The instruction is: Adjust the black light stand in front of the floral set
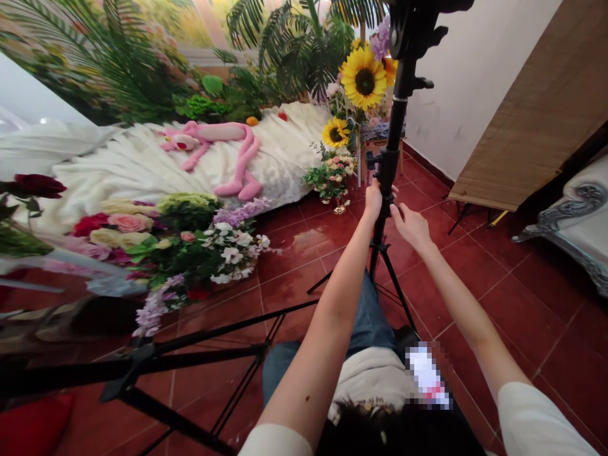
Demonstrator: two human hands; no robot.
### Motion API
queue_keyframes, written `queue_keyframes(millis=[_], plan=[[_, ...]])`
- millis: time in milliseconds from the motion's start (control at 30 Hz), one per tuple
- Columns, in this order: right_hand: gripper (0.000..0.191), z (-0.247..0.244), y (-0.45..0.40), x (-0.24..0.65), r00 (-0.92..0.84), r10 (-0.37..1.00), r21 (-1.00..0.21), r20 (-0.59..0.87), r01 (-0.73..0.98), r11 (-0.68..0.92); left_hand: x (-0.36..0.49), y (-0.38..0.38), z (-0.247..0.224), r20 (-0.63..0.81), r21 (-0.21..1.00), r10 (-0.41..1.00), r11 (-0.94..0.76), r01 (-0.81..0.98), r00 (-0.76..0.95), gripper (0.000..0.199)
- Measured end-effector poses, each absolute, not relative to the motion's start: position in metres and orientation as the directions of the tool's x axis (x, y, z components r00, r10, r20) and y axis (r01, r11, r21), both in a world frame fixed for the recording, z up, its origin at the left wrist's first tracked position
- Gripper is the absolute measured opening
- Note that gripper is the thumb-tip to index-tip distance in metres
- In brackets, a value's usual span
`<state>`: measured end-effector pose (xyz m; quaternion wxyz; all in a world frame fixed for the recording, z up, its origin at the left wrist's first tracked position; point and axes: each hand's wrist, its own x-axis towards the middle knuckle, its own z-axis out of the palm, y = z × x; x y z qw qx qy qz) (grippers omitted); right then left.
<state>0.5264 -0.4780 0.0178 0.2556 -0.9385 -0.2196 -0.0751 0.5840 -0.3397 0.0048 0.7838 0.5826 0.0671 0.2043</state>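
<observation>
A black light stand (390, 130) rises upright in front of me, its thin legs spread over the floor. My left hand (373, 201) is wrapped round the stand's pole, just under a thick collar, with its fingertips showing on the far side. Close by on the right, my right hand (412, 225) has its bent thumb and fingers together at the pole's lower collar. Whatever they pinch there is hidden. Above both hands, a black knob (372, 160) juts out from the left of the pole.
A pink plush toy (225, 133) lies on white draped cloth (289, 145). Sunflowers (365, 79) stand behind the pole, mixed flowers (232, 247) at left. Another black stand's legs (209, 361) cross the lower left. A brown panel (517, 107) leans at right near an ornate silver-framed seat (577, 206).
</observation>
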Motion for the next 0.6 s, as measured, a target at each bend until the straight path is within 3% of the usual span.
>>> queue_keyframes(millis=[133,267,333,500,600], plan=[[0.052,0.035,-0.476,0.526,0.858,0.437,-0.127,0.269,0.481,-0.867,0.585,-0.341,0.005,0.117,0.947,0.402,0.229,-0.224,0.908,0.068],[0.056,0.033,-0.475,0.536,0.836,0.461,-0.049,0.299,0.495,-0.867,0.584,-0.341,0.005,0.111,0.953,0.403,0.217,-0.213,0.909,0.072],[0.056,0.027,-0.474,0.544,0.824,0.47,-0.1,0.316,0.522,-0.847,0.583,-0.341,0.005,0.121,0.949,0.399,0.222,-0.224,0.909,0.072],[0.068,0.005,-0.467,0.559,0.838,0.42,-0.447,0.348,0.542,-0.711,0.581,-0.341,0.009,0.097,0.959,0.394,0.21,-0.192,0.914,0.07],[0.071,-0.003,-0.462,0.56,0.855,0.343,-0.577,0.389,0.517,-0.632,0.578,-0.343,0.008,0.114,0.963,0.396,0.182,-0.2,0.911,0.069]])
